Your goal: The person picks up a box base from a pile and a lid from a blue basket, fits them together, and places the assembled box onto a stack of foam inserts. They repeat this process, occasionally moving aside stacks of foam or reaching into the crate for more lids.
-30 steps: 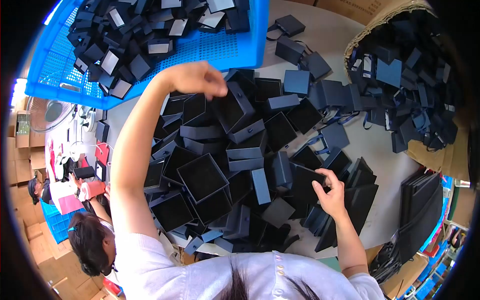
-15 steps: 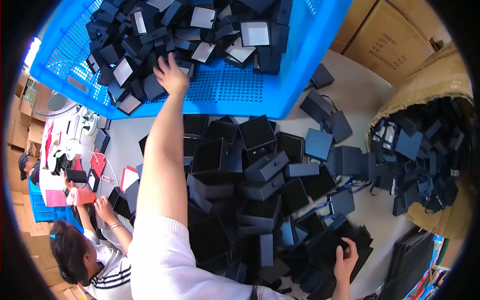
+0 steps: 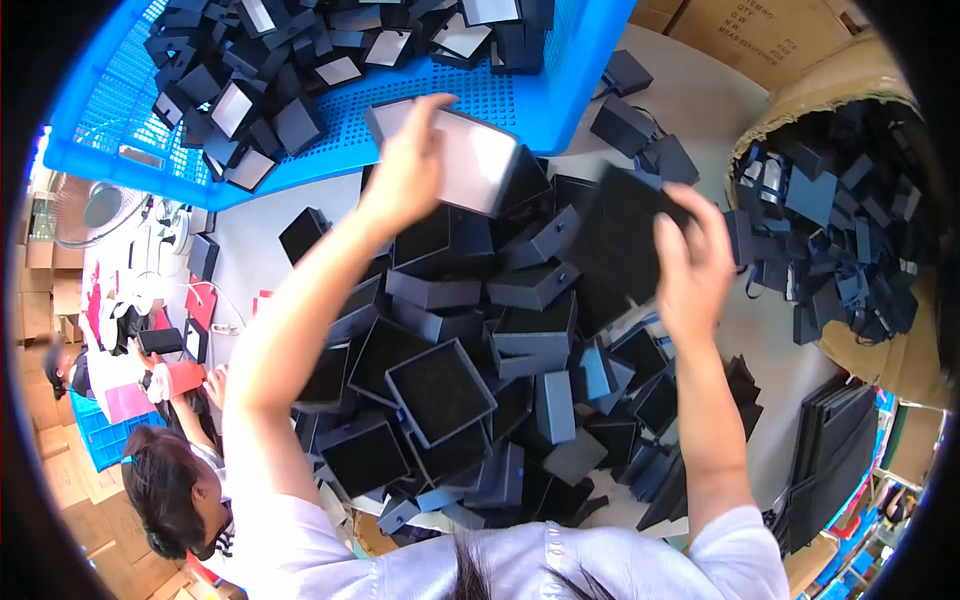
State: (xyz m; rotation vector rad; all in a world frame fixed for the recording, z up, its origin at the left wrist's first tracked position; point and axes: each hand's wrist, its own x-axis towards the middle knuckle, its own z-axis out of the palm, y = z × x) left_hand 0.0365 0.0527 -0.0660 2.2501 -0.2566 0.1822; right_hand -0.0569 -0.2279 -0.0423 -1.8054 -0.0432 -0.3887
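Note:
In the head view, my left hand (image 3: 408,175) is closed on a small dark box with a white inner face (image 3: 478,165), above the near edge of the blue basket. Slightly blurred, my right hand (image 3: 695,265) grips a flat black pad (image 3: 622,235), held tilted to the right of the box. A gap separates the two pieces. Beneath both hands lies a heap of dark open box trays (image 3: 440,392) and narrow drawer-like boxes (image 3: 533,285). Part of the heap is hidden by my left arm.
The blue perforated basket (image 3: 250,185) holds many dark boxes. At right, a cardboard carton (image 3: 770,115) lies on its side, full of dark boxes. Black flat sheets (image 3: 835,450) are stacked at lower right. A co-worker (image 3: 165,490) sits at left, and a fan (image 3: 103,207) stands behind.
My left hand has come out of the basket, now with the white-faced box. My right hand has risen from the lower-right sheets with the black pad. The view has shifted.

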